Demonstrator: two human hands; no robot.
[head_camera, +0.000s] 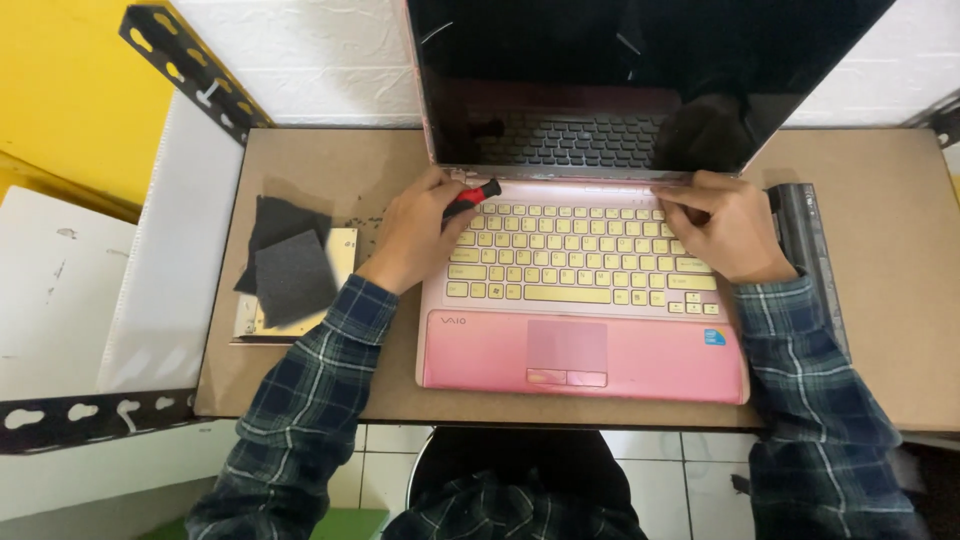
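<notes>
A pink laptop (585, 360) with pale yellow keys lies open on a brown board, its dark screen tilted back. My left hand (415, 235) rests at the keyboard's upper left corner and grips a small red and black tool (476, 194) whose tip points toward the hinge. My right hand (728, 225) lies at the upper right of the keyboard, fingers curled onto the strip just below the screen; it seems to hold nothing. Both arms wear dark plaid sleeves.
Two dark grey foam squares (290, 272) sit on a pale plate left of the laptop, with small specks beside them. A long dark bar (805, 235) lies right of the laptop. Black slotted metal brackets (190, 65) frame the board (880, 300). White tiled floor shows below.
</notes>
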